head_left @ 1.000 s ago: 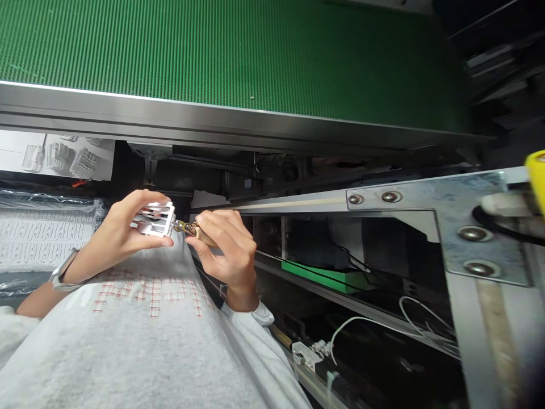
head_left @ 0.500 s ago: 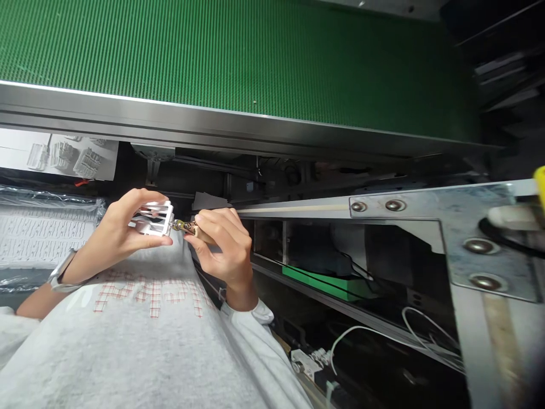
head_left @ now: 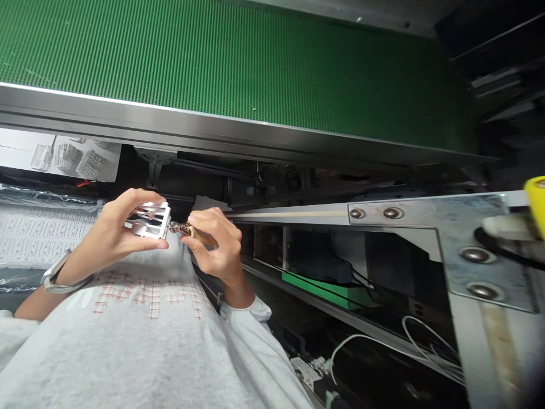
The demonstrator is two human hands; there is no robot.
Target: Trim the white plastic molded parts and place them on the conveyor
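Fingers of the left hand [head_left: 111, 228] pinch the frame [head_left: 150, 230], at the view's nine o'clock, while those of the right hand [head_left: 219, 241] clamp the tool [head_left: 192, 232] at the frame's three o'clock, where a crooked push could make it skid onto the left thumb [head_left: 149, 244].

Light is shining on the gray shirt [head_left: 140, 352] and the left part of the green belt [head_left: 128, 57], while its right end is looking dark. The left hand [head_left: 117, 224] and right hand [head_left: 217, 241] are showing clearly. A bolt [head_left: 477, 255] is glinting. The bottom right corner is looking blurry.
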